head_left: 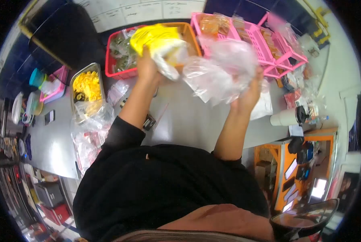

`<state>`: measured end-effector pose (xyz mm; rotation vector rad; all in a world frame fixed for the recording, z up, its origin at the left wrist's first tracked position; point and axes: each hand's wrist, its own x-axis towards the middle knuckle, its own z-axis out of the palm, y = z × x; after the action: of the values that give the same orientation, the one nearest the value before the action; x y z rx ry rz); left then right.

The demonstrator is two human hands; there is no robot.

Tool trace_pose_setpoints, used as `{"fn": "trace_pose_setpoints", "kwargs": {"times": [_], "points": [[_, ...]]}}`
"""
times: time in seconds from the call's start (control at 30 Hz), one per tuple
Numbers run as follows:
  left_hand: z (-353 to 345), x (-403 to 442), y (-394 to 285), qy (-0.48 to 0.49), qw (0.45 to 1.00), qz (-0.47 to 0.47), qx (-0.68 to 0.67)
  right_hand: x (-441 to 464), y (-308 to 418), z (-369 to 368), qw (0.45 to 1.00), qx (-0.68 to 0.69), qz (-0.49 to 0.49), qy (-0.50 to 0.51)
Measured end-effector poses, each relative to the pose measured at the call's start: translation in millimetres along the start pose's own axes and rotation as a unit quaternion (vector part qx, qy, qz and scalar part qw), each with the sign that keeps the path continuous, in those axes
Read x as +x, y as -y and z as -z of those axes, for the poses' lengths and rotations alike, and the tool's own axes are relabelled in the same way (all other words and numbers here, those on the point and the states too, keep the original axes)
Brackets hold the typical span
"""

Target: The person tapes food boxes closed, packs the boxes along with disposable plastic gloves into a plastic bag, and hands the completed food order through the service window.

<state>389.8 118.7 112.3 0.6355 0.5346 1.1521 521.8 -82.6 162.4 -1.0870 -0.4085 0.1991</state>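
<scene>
Sorting or separating bags seems the step in hand: over the table's far side, the left hand grips a glossy, creased yellow-and-white bag, while the right hand, apart from it, clasps a puffy, crinkled translucent bag. The next move probably calls for a gentle, firm pinch.
</scene>
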Motion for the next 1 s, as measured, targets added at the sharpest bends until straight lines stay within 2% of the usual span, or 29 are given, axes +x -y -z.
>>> {"fn": "trace_pose_setpoints", "kwargs": {"times": [0.03, 0.07, 0.1, 0.13, 0.17, 0.27, 0.33, 0.37, 0.4, 0.43, 0.47, 0.53, 0.57, 0.6, 0.63, 0.67, 0.7, 0.77, 0.8, 0.87, 0.9, 0.97, 1.0], "points": [[-1.1, 1.9, 0.0, -0.021, 0.999, 0.029, 0.001, 4.5, 13.0, 10.2, 0.986, 0.156, -0.033, 0.042], [-4.7, 4.9, 0.3, -0.039, 0.997, 0.060, 0.003, 10.5, 24.8, 25.1, 0.946, 0.307, -0.058, 0.084], [6.1, 21.3, 14.4, -0.030, 0.999, 0.045, 0.003, 25.0, 14.5, 53.5, 0.922, 0.370, -0.037, 0.111], [16.5, 39.9, 31.8, -0.019, 0.999, 0.032, 0.002, 31.1, 11.2, 66.1, 0.927, 0.363, -0.014, 0.095], [11.0, 48.6, 39.7, -0.007, 0.999, 0.043, 0.015, 34.1, 10.2, 77.0, 0.930, 0.361, -0.033, 0.068], [-12.8, 65.0, 61.2, 0.089, 0.990, 0.045, 0.102, 29.4, -0.3, 120.7, 0.919, 0.390, 0.064, 0.005], [-44.2, 35.8, 58.2, 0.195, 0.967, 0.003, 0.163, 17.6, 6.1, 104.0, 0.943, 0.318, 0.070, 0.064], [-56.0, 19.0, 54.5, 0.192, 0.961, 0.117, 0.163, 18.3, 8.5, 97.6, 0.955, 0.274, 0.079, 0.087], [-71.5, -23.6, 48.7, 0.095, 0.947, 0.106, 0.287, 20.3, -2.1, 97.5, 0.941, 0.311, 0.075, 0.112], [-55.8, -27.0, 73.2, 0.225, 0.930, 0.124, 0.262, 16.4, -16.4, 96.6, 0.966, 0.235, 0.071, 0.081], [-39.6, -31.1, 97.3, 0.350, 0.897, 0.143, 0.229, 10.3, -25.9, 87.0, 0.978, 0.198, -0.045, -0.055], [-72.0, -123.4, 61.3, 0.486, 0.828, 0.182, 0.214, -13.8, -5.5, 49.8, 0.977, 0.134, -0.074, -0.147], [-69.7, -137.0, 64.6, 0.497, 0.821, 0.185, 0.211, -24.3, -13.0, 37.7, 0.989, 0.062, -0.004, -0.138], [-65.8, -145.6, 71.2, 0.460, 0.831, 0.289, 0.122, -35.2, -22.2, 28.0, 0.988, -0.063, 0.079, -0.120], [-62.1, -151.1, 76.6, 0.411, 0.825, 0.387, 0.032, -46.4, -31.3, 18.3, 0.962, -0.183, 0.164, -0.121], [-59.3, -153.2, 79.0, 0.416, 0.822, 0.388, 0.032, -56.4, -36.3, 13.6, 0.896, -0.346, 0.257, -0.112], [-56.5, -153.2, 81.0, 0.404, 0.833, 0.378, 0.032, -62.2, -36.4, 16.1, 0.894, -0.346, 0.259, -0.114], [-47.7, -146.9, 81.1, 0.378, 0.855, 0.354, 0.032, -73.6, -38.5, 21.1, 0.931, -0.329, 0.156, -0.004], [-43.3, -143.9, 79.5, 0.364, 0.866, 0.341, 0.033, -79.1, -33.0, 22.1, 0.931, -0.328, 0.158, -0.004], [-31.0, -136.7, 73.3, 0.350, 0.877, 0.329, 0.035, -92.5, -23.3, 22.7, 0.911, -0.333, 0.244, 0.011], [-27.0, -131.6, 68.5, 0.327, 0.872, 0.362, 0.045, -96.7, -24.0, 26.2, 0.910, -0.333, 0.245, 0.009], [-19.4, -133.6, 63.5, 0.306, 0.865, 0.394, 0.055, -104.2, -23.7, 35.1, 0.856, -0.372, 0.358, 0.035], [-17.0, -137.9, 60.1, 0.317, 0.862, 0.392, 0.059, -110.9, -14.3, 35.3, 0.855, -0.371, 0.360, 0.034]]}}
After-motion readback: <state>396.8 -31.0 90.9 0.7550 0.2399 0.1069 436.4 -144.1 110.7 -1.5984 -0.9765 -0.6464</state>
